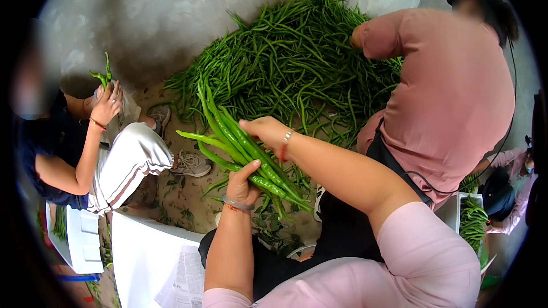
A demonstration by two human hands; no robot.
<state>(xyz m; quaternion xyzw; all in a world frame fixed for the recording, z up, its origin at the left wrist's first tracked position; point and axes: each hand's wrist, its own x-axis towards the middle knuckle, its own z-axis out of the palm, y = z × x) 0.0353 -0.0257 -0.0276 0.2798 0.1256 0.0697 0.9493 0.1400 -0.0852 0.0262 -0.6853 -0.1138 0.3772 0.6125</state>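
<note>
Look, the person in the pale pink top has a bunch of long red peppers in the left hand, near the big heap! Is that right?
Not quite: the long peppers in the left hand, near the big heap, are green, not red. The head view shows it.

- Floor (194, 194) lies open between the white box (134, 251) and the left-hand co-worker's shoe (193, 164).
- A second worker's pink-clad back (451, 102) blocks the pepper pile's (291, 57) right side.

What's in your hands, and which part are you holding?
A bunch of long green peppers. The left hand holds it near its middle, thumb on top; the right hand is at its right side, grip hidden.
</note>
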